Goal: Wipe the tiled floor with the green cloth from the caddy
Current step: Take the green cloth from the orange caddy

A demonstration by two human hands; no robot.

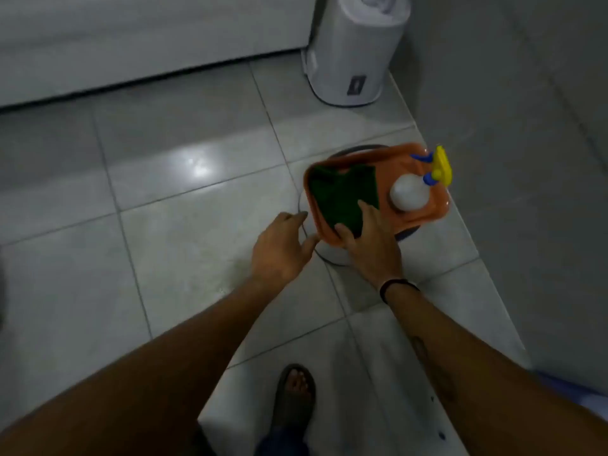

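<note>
A dark green cloth (339,195) lies folded in the left half of an orange caddy (399,166), which rests on a round white stool (332,255) by the right wall. My right hand (370,240) is at the caddy's near edge, thumb and fingers pinching the near corner of the cloth. My left hand (283,248) hovers just left of the caddy, fingers spread, holding nothing. A white spray bottle (409,192) with a yellow and blue trigger stands in the caddy's right half. The grey tiled floor (184,245) spreads out to the left and in front.
A white bin (353,54) stands in the far corner against the right wall (513,159). A white bed or sofa edge (131,44) runs along the far side. My sandalled foot (294,396) is on the tiles below the hands.
</note>
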